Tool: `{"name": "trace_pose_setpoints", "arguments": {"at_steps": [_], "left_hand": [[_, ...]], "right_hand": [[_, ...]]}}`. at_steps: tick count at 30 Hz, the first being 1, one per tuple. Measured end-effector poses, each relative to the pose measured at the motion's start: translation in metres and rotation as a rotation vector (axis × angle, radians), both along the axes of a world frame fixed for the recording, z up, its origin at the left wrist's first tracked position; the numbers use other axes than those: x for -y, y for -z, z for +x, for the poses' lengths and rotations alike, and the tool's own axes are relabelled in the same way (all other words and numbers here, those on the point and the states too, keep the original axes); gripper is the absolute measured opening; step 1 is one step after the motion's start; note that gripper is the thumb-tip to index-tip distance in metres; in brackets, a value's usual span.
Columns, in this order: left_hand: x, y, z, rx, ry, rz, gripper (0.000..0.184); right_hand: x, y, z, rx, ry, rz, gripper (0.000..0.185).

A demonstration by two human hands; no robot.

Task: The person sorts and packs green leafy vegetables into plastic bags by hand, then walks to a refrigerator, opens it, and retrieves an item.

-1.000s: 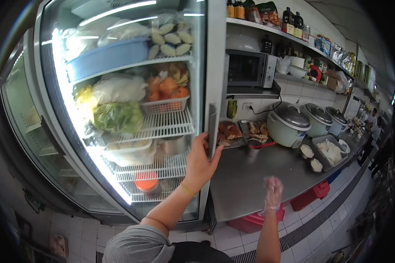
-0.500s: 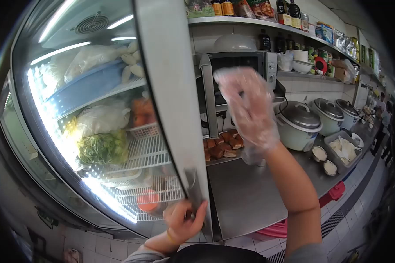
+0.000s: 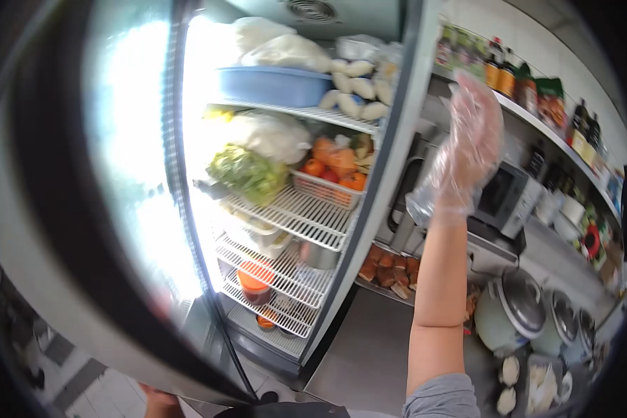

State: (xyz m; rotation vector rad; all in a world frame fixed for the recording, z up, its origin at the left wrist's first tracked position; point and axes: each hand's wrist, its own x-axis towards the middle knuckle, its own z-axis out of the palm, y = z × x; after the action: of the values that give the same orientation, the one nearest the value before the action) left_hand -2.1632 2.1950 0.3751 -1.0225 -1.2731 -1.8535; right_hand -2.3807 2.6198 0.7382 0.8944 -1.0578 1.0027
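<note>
Bare and mostly cut off, my left hand (image 3: 161, 400) is at the bottom edge of view, against the lower frame of the swung-out fridge door (image 3: 38, 202). Its fingers are hidden, so its grip cannot be made out. My right hand (image 3: 472, 129) wears a clear plastic glove and is raised in front of the wall shelf. Seen from the side, its fingers are stretched upward, holding nothing. Inside the fridge are a blue tub (image 3: 275, 86), white oblong items (image 3: 361, 87), leafy greens (image 3: 247, 173), a white basket (image 3: 327, 188) of orange-red produce and a red-lidded jar (image 3: 256, 279).
A steel counter (image 3: 359, 341) runs right of the fridge, with a tray of browned meat pieces (image 3: 390, 268). Rice cookers (image 3: 508, 310), small white-filled bowls (image 3: 508, 371) and a microwave (image 3: 505, 198) stand farther right. Bottles (image 3: 585, 132) line the upper shelf (image 3: 536, 129).
The fridge door has swung open to the left, and my left hand has gone from its handle down to the bottom edge of view. My gloved right hand has risen. The view has turned left.
</note>
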Motion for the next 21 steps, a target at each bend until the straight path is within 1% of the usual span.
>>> {"name": "trace_pose_setpoints", "arguments": {"at_steps": [1,3,4,5,6,7,9,10,11,12,13,14,16,17,18,20,21], "left_hand": [[0.009,-0.005,0.014,0.022,-0.059,0.068,0.076],[0.027,-0.014,0.043,0.071,-0.177,0.201,0.082],[0.06,0.011,0.054,0.097,-0.456,0.303,0.079],[0.11,0.036,0.073,0.196,-0.682,0.304,0.072],[0.145,0.053,0.093,0.301,-0.9,0.301,0.065],[0.154,0.042,0.106,0.455,-1.072,0.399,0.061],[0.165,0.025,0.108,0.588,-1.326,0.566,0.06],[0.143,-0.003,0.094,0.591,-1.394,0.614,0.064],[0.12,-0.031,0.08,0.596,-1.46,0.664,0.069],[0.108,-0.048,0.066,0.559,-1.539,0.692,0.066],[0.098,-0.059,0.053,0.436,-1.638,0.697,0.063],[0.09,-0.069,0.04,0.268,-1.755,0.695,0.061],[0.08,-0.083,0.014,-0.186,-1.981,0.666,0.056],[0.067,-0.091,-0.007,-0.387,-2.015,0.628,0.053],[0.048,-0.102,-0.031,-0.534,-1.952,0.588,0.051],[-0.016,-0.134,-0.106,-0.713,-1.358,0.45,0.045],[-0.039,-0.149,-0.129,-0.56,-1.193,0.226,0.038]], "right_hand": [[0.006,0.01,0.001,0.04,0.021,-0.01,0.028],[0.014,0.031,0.011,0.185,0.137,0.042,0.034],[0.017,0.045,0.004,0.208,0.161,0.068,0.046],[0.024,0.059,0.005,0.305,0.13,0.083,0.057],[0.026,0.074,0.001,0.347,0.22,0.117,0.065],[0.03,0.083,0.002,0.442,0.308,0.145,0.07],[0.035,0.103,-0.011,0.424,0.381,0.178,0.074],[0.039,0.105,-0.017,0.399,0.445,0.14,0.075],[0.042,0.105,-0.02,0.393,0.416,0.11,0.074],[0.043,0.105,-0.023,0.385,0.388,0.078,0.073],[0.043,0.106,-0.025,0.333,0.378,0.079,0.071],[0.043,0.107,-0.026,0.329,0.386,0.079,0.071],[0.043,0.109,-0.027,0.35,0.263,0.069,0.07],[0.044,0.11,-0.029,0.349,0.277,0.063,0.07],[0.045,0.112,-0.03,0.323,0.298,0.059,0.069],[0.044,0.114,-0.03,0.301,0.328,0.049,0.069],[0.042,0.115,-0.029,0.327,0.335,0.063,0.069]]}}
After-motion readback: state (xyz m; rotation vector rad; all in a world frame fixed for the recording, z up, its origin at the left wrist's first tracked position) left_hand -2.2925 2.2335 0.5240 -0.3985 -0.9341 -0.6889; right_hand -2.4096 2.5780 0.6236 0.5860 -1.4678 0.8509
